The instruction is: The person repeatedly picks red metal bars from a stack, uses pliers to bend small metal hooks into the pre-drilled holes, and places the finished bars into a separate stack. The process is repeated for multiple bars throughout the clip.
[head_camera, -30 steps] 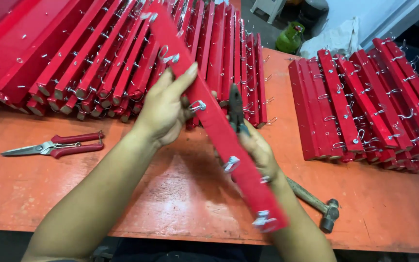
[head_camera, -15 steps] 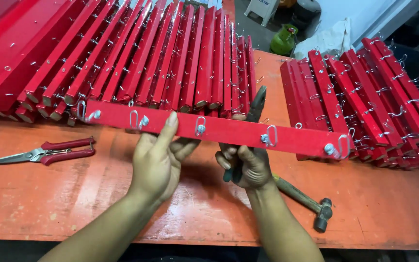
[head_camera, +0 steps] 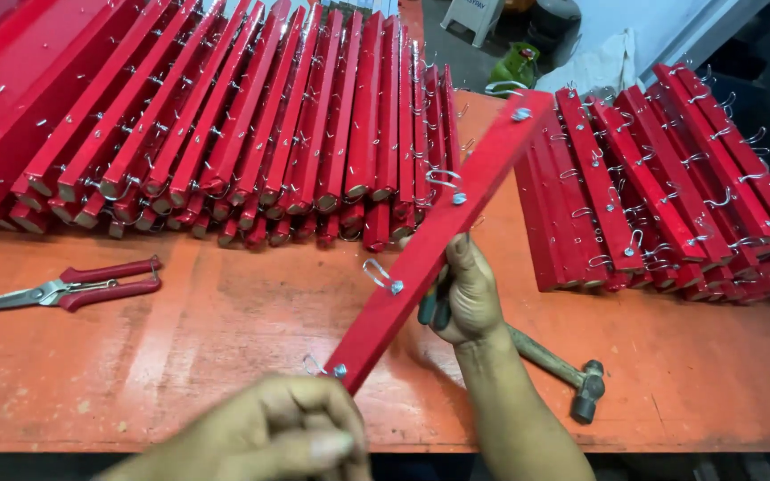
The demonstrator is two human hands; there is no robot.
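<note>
The red slat (head_camera: 443, 236) has swung from level to a steep diagonal since the earlier frame. My left hand (head_camera: 291, 428) pinches its near end; my right hand (head_camera: 465, 294), grip closed on dark tool handles (head_camera: 434, 307), braces it mid-worktop.

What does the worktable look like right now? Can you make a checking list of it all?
Surface: orange table, scuffed.
Job's things: red bar with wire hooks, held slanted above the table.
Clutter: snips at left; hammer at right; left stack of red bars; right stack.
Hands: left hand grips the bar's near end; right hand holds its middle, plus dark tool handles.
Cables: nothing seen.
Surroundings: green object beyond the table.
</note>
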